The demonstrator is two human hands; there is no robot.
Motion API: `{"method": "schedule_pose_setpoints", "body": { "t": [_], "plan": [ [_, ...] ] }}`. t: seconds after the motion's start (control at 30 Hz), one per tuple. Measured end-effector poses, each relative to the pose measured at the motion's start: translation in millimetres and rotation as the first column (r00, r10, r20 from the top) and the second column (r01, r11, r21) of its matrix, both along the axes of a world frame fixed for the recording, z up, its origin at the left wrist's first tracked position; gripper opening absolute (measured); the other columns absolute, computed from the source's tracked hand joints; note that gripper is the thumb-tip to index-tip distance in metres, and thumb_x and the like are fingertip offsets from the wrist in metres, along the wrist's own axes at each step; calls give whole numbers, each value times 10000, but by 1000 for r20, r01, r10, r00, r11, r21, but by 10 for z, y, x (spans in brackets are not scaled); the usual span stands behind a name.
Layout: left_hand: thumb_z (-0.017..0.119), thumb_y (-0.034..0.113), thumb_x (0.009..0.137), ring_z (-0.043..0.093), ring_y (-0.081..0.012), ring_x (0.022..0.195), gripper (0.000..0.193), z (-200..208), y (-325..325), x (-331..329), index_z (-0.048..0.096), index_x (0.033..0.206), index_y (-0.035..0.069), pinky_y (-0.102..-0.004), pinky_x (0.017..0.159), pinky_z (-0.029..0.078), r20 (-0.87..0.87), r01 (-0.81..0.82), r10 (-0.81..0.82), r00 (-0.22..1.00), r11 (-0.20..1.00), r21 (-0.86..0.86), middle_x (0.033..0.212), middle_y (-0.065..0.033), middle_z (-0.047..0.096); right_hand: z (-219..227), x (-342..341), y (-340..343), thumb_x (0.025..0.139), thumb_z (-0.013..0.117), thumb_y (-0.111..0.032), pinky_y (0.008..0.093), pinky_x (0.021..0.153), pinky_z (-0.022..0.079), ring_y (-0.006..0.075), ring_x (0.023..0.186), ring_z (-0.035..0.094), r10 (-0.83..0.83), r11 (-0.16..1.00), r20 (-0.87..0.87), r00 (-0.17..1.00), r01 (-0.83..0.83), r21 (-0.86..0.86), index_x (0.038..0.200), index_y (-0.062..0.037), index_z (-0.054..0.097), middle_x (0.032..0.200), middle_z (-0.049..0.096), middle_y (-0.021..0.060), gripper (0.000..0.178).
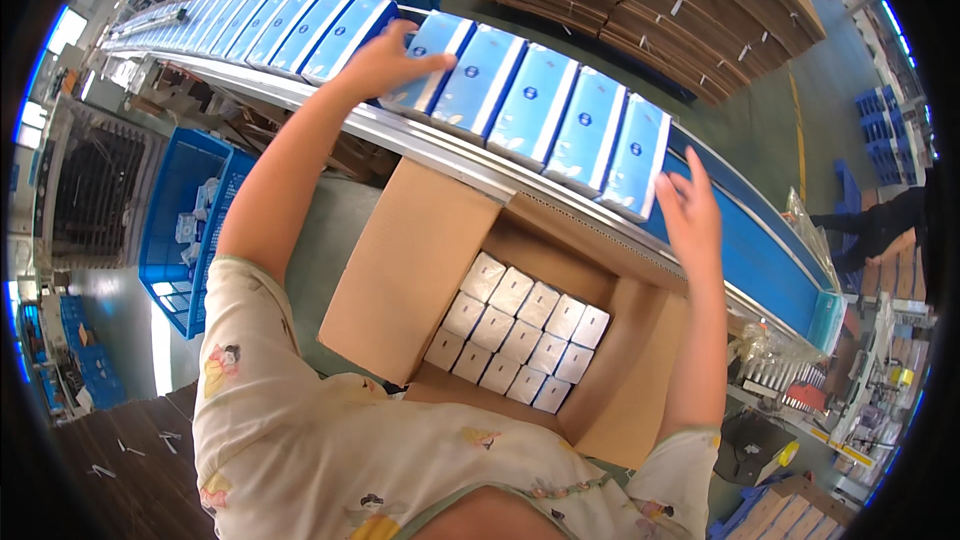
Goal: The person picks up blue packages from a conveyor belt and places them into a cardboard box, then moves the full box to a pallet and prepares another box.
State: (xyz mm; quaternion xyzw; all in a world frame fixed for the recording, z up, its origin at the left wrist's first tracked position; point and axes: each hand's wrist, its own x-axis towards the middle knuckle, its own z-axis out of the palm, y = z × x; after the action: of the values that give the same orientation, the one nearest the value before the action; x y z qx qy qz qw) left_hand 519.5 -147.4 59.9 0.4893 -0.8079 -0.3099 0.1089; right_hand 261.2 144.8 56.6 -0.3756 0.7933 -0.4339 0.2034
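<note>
A row of blue-and-white soft packs, which look like tissue packs (483,83), stands side by side on a conveyor. My left hand (385,62) reaches into a gap in the row, fingers spread, its thumb against the left pack (430,55) of a separate group of several. At that group's other end, my right hand (690,208) is beside the last pack (637,154), fingers apart and slightly blurred; whether it touches cannot be made out. Below the belt sits an open cardboard box (408,270) with several packs (518,325) in rows, pale ends up.
The conveyor's blue belt (750,255) runs on to the right, and more packs (250,25) line it to the left. Flattened cardboard (640,0) is stacked behind. A blue crate (165,230) stands at left. Another person's arm (880,225) shows at far right.
</note>
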Motion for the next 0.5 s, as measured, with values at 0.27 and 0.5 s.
{"method": "schedule_pose_setpoints", "body": {
  "t": [0.27, 0.5],
  "plan": [
    [722, 532, 613, 581, -291, 962, 886, 0, 533, -210, 411, 1183, -71, -383, 843, 450, -286, 177, -200, 937, 979, -103, 1082, -240, 535, 135, 18, -225, 707, 710, -350, 271, 743, 441, 140, 793, 558, 16, 992, 237, 971, 15, -126, 1020, 7, 540, 914, 599, 81, 504],
    [747, 485, 614, 599, -268, 908, 894, 557, 1917, 278, 364, 1217, -52, -364, 802, 468, -441, 198, -221, 870, 975, -99, 1008, -205, 567, 591, 537, 1185, 664, 724, -209, 301, 797, 448, 205, 951, 532, -171, 904, 98, 980, 196, -381, 1244, 40, 349, 1106, 494, 143, 734]
  ]
}}
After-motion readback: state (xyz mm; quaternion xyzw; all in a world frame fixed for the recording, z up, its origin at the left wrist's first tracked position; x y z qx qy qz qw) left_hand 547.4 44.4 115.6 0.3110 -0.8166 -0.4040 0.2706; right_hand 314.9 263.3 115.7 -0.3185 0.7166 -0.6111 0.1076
